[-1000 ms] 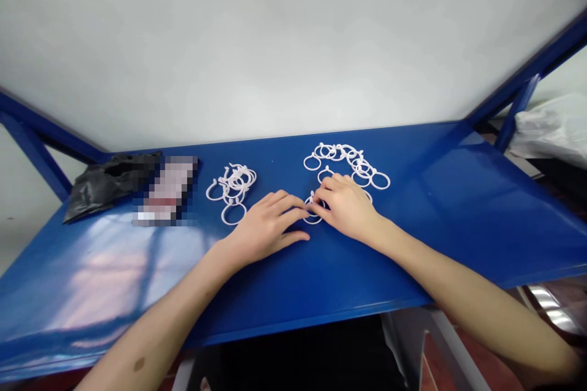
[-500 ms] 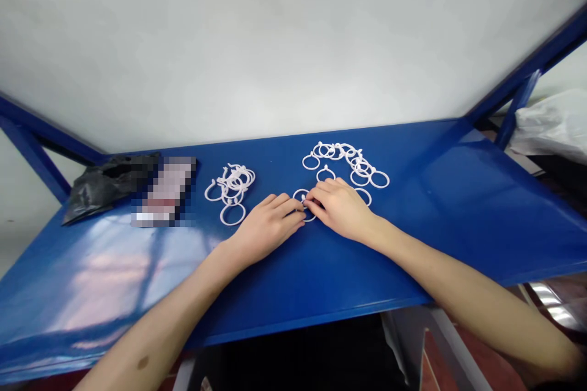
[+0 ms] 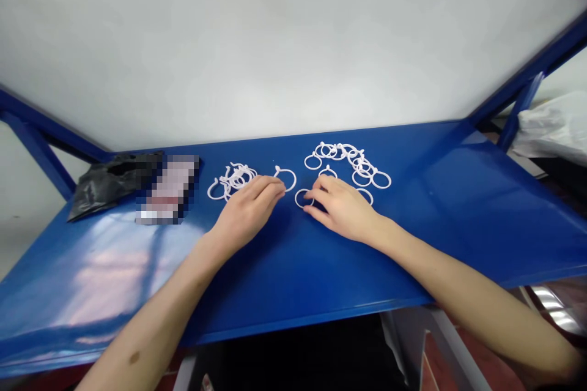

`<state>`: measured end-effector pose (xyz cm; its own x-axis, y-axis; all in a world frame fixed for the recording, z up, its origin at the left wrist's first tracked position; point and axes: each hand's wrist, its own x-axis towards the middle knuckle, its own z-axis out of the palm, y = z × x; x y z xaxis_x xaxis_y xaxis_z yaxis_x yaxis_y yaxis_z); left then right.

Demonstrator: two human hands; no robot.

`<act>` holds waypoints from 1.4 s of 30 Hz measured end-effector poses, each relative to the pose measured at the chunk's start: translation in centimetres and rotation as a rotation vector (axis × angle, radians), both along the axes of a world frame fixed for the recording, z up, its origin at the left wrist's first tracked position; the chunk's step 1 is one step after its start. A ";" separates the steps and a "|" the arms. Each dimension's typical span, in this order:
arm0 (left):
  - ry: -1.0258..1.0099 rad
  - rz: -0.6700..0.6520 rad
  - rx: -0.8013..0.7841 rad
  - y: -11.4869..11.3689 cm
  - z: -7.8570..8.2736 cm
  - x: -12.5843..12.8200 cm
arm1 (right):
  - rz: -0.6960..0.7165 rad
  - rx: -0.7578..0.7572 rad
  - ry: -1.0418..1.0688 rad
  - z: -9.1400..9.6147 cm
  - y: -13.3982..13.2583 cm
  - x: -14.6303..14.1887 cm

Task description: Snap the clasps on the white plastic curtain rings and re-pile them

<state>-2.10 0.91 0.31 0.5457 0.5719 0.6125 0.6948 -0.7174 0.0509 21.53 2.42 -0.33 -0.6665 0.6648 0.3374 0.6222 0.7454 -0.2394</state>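
My left hand point(image 3: 250, 210) is closed, its thumb and fingertips pinching an open white plastic ring point(image 3: 294, 180) raised just off the blue table. A small knob shows at one end of that ring. My right hand point(image 3: 343, 207) has its thumb and index finger apart, the tips at a closed white ring point(image 3: 297, 200) lying flat. Beside my left hand lies a pile of open white rings point(image 3: 237, 178), partly covered by the hand. Beyond my right hand a curve of white rings point(image 3: 362, 171) is spread out, and one more ring point(image 3: 368, 194) shows partly behind it.
A black plastic bag point(image 3: 105, 186) and a pixelated flat object point(image 3: 169, 189) lie on the left of the blue table point(image 3: 293, 293). A white wall point(image 3: 293, 42) stands behind. Blue frame bars rise at both sides, and a whitish plastic bag point(image 3: 554, 125) is at far right.
My left hand has moved left, away from my right hand, and now has an open ring in its fingertips. The fingers of my right hand have parted over the flat ring.
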 end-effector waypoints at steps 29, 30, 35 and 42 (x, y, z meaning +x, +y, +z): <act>0.295 -0.141 -0.146 -0.5 -2.1 1.1 | 0.214 0.077 -0.139 0.1 0.2 0.3; 0.308 -0.137 -0.130 -0.6 -2.0 1.2 | 0.224 0.095 -0.140 -0.1 0.2 0.2; 0.319 -0.131 -0.063 -1.0 -0.8 1.5 | 0.235 0.120 -0.104 0.0 0.3 0.0; 0.326 -0.023 0.048 -1.6 -0.4 2.4 | 0.136 0.304 -0.206 0.2 -1.0 -0.5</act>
<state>0.34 -0.67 -0.14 0.7298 0.5318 0.4296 0.6526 -0.7291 -0.2062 20.99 1.41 -0.13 -0.8162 0.4557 0.3552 0.5244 0.8423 0.1246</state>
